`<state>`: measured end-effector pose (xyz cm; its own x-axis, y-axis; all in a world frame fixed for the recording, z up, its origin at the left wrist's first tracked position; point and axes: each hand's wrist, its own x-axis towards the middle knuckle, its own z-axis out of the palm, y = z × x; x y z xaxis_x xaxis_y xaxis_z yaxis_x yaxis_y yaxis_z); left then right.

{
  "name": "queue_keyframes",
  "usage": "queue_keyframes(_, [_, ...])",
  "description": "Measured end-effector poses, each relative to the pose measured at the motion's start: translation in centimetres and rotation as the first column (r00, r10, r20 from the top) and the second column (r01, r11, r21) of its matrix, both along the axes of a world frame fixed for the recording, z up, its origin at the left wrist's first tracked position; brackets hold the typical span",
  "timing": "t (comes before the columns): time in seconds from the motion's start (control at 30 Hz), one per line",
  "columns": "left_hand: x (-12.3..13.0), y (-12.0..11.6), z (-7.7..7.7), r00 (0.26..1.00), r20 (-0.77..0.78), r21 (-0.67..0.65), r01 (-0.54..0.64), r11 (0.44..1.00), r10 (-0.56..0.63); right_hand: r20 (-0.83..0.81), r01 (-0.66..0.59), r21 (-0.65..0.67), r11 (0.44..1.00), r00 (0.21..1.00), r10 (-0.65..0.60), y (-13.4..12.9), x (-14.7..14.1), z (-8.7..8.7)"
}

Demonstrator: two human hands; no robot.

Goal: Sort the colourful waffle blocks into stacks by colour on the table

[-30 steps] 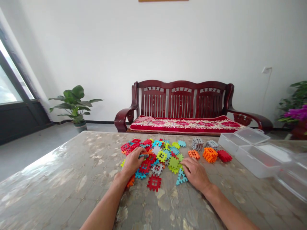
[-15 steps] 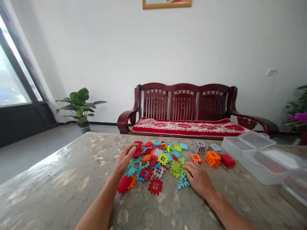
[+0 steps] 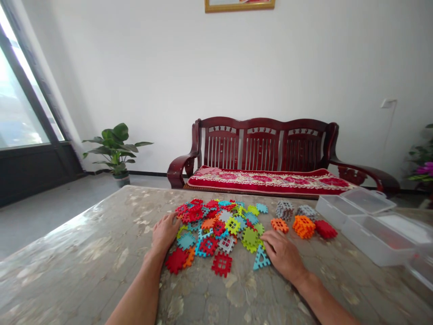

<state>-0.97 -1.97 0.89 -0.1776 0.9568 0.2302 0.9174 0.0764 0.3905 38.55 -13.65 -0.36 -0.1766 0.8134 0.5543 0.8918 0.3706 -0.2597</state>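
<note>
The light-blue, toothed plastic triangle (image 3: 261, 258) lay just left of my right hand (image 3: 284, 253), fingers (image 3: 269, 236) half-curled, hold unclear; my left hand (image 3: 165, 233), grip also unclear, was farther.

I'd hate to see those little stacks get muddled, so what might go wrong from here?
The right hand is near the orange stack, so a careless sideways sweep might push it into the red stack. Pieces overlap in the loose pile, so if the left hand pulled one, others could slide along.
</note>
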Motion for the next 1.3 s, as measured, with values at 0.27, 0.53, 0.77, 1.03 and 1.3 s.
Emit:
queue_keyframes(0.27, [0.2,-0.1,0.3,0.997,-0.058,-0.037,0.048,0.998,-0.050,0.007,0.023,0.055,0.998,1.000,-0.023,0.2,0.0,-0.2])
queue_keyframes(0.53, [0.4,0.0,0.4,0.997,-0.051,-0.030,0.061,0.998,-0.062,0.026,-0.104,-0.024,0.994,0.994,0.105,2.5,-5.8,3.1])
queue_keyframes(0.77, [0.4,0.2,0.2,0.998,-0.039,-0.013,0.056,0.998,-0.056,0.119,-0.196,-0.066,0.978,0.972,0.203,6.7,-10.8,5.0])
queue_keyframes(1.03, [0.7,-0.1,0.8,0.999,-0.020,-0.032,0.042,0.999,-0.043,-0.068,-0.239,-0.095,0.966,0.970,0.234,5.2,-13.1,4.8])
queue_keyframes(1.3, [0.5,0.2,0.3,0.999,-0.003,-0.006,0.036,0.999,-0.036,0.218,-0.390,-0.240,0.889,0.870,0.441,1.7,-19.8,5.0])
